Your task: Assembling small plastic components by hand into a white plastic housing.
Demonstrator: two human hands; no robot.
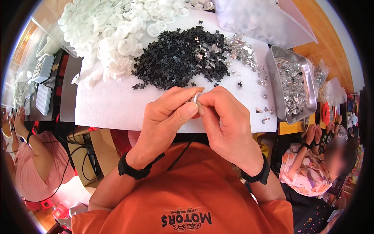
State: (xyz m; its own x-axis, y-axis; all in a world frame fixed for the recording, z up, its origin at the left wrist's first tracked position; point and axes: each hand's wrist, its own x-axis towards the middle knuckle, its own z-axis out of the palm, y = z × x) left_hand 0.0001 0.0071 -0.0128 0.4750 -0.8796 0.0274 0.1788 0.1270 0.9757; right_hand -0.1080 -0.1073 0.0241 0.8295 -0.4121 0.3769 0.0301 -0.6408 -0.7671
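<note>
My left hand (171,111) and my right hand (226,117) meet over the near edge of the white foam sheet (105,105). Between the left thumb and forefinger is a small white plastic ring-like part (195,97), pinched on edge. The right fingertips press against the same part from its right side; whether they hold a smaller piece is hidden. Just beyond my hands lies a heap of small black cross-shaped pieces (163,58). Shiny metal bits (200,54) lie on its right part.
A large pile of white plastic parts (120,31) covers the far left. More metal bits (243,50) scatter rightward toward a steel tray (271,64) of small metal parts. Behind stands a translucent bag (249,19). Co-workers sit at left (43,160) and right (304,167).
</note>
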